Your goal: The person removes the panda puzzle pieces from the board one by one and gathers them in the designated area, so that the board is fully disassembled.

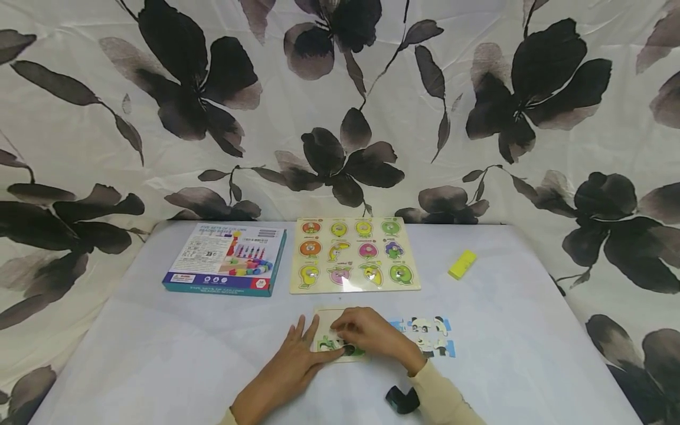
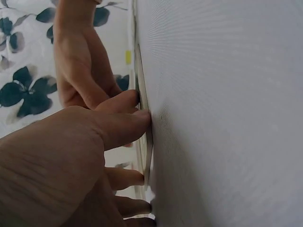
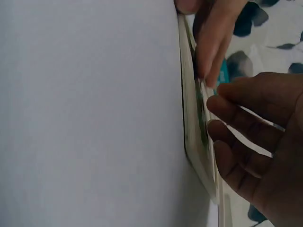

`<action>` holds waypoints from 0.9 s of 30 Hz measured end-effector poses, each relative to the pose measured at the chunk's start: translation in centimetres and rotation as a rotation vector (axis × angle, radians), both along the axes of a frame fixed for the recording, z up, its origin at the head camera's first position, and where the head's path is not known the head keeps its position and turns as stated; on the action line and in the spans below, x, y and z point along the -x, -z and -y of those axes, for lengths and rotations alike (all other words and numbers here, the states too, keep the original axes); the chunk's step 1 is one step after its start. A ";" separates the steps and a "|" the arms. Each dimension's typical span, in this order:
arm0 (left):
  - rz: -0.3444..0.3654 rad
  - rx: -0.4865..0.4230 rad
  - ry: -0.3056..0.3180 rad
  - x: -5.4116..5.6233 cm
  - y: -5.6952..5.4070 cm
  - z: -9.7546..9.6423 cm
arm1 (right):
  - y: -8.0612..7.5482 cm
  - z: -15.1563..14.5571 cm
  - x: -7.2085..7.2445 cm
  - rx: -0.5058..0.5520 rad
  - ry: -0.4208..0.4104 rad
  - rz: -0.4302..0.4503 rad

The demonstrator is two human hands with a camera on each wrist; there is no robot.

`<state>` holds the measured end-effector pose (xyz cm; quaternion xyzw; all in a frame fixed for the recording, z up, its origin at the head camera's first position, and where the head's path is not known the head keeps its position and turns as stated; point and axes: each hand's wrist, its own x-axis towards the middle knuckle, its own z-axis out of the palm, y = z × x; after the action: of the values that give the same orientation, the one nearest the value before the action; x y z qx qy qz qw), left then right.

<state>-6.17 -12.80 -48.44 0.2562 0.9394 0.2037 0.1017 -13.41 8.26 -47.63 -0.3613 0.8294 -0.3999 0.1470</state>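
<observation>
Brace the panda puzzle board [image 1: 326,323] from eight o'clock, left hand [image 1: 300,358] outspread, so the right hand [image 1: 370,334] (grip impossible to tell) can press squarely.

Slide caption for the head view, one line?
Person's left grip and right grip at a small puzzle board, loose panda pieces to its right, fruit board and box beyond.
</observation>
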 end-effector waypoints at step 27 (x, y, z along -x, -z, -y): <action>0.003 -0.001 0.001 0.1 0.2 0.1 | 0.1 1.7 -0.4 -0.059 0.011 0.055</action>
<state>-6.22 -12.90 -48.65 0.2563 0.9391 0.2043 0.1032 -13.06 6.58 -47.78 -0.3412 0.8384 -0.3859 0.1781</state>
